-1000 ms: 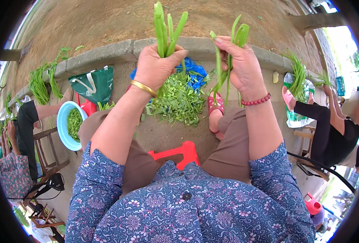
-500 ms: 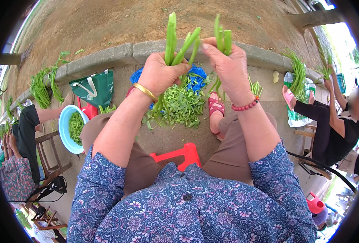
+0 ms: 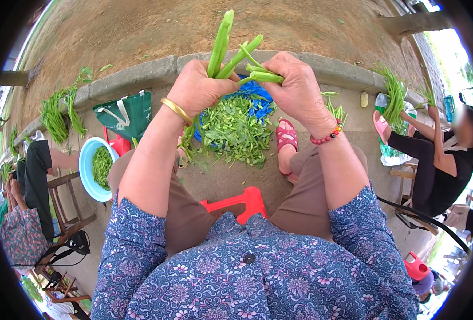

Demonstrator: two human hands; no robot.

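Observation:
My left hand (image 3: 200,85), with a gold bangle at the wrist, grips several thick green stems (image 3: 219,45) that stick up above the fist. My right hand (image 3: 293,88), wearing a bead bracelet, is closed on green stems (image 3: 267,77) angled leftward, their ends meeting the other bunch between my two hands. Below both hands, a pile of cut stems and leaves (image 3: 231,130) lies on blue plastic (image 3: 260,104). A red plastic stool (image 3: 242,198) shows between my knees.
At left are a light-blue basin (image 3: 87,169) of greens, a green bag (image 3: 124,116) and a seated person (image 3: 25,224). Another person (image 3: 450,165) sits at right beside greens (image 3: 391,96). A concrete curb (image 3: 119,79) runs across the back; my sandalled foot (image 3: 287,144) is by the pile.
My right hand has moved left and turned, tipping its stems from upright to sideways against the left bunch. My left hand has shifted slightly. The person at right has moved their hands.

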